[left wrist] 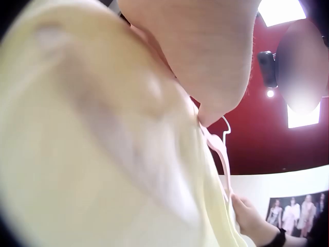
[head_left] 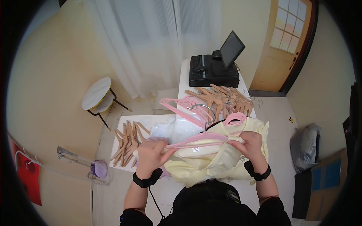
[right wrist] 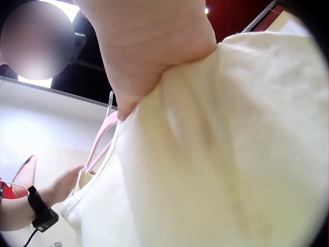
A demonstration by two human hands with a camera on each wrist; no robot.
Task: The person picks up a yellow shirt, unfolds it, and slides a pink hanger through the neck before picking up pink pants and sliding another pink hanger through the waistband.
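Note:
A pale yellow garment (head_left: 211, 162) hangs in front of me on a pink hanger (head_left: 200, 139) with a metal hook (head_left: 205, 111). My left hand (head_left: 152, 154) grips the hanger's left end together with the fabric. My right hand (head_left: 250, 145) pinches the garment's shoulder at the hanger's right end. In the left wrist view the yellow garment (left wrist: 92, 154) fills the frame, with the pink hanger (left wrist: 218, 149) at its edge and the other hand (left wrist: 252, 218) beyond. The right wrist view shows the garment (right wrist: 221, 154), the pink hanger (right wrist: 100, 144) and my left hand (right wrist: 64, 185).
On the white table (head_left: 184, 81) lie more pink hangers (head_left: 181, 107), a pile of tan hangers (head_left: 222, 98) and a black till with screen (head_left: 217, 66). More tan hangers (head_left: 126, 143) and clear bags (head_left: 169, 130) lie at the left. A round side table (head_left: 97, 94) stands further left.

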